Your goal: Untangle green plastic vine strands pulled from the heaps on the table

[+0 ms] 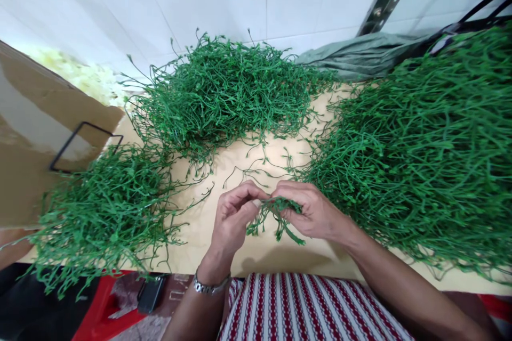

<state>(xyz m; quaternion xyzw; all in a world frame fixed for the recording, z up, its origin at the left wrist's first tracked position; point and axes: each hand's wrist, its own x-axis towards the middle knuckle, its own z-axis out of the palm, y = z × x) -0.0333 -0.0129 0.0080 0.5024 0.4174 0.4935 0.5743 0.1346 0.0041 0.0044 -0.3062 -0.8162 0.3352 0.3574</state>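
Note:
Close to the table's front edge, my two hands meet over a small bunch of thin green stems (291, 234), which look like artificial plant sprigs. My right hand (314, 210) is closed round the bunch, whose ends hang below the fingers. My left hand (234, 216), with a metal watch band on the wrist, pinches the same bunch at its left end, thumb against forefinger. The fingertips almost touch, and the exact spot they grip is partly hidden. A few loose stems (256, 171) lie just beyond my hands.
Heaps of similar green stems lie at left (108, 208), at the back (232, 90) and at right (432, 154) on the pale table (280, 261). A cardboard box (36, 133) stands at left, before pale yellow material (88, 77). Grey-green cloth (360, 53) lies against the tiled wall.

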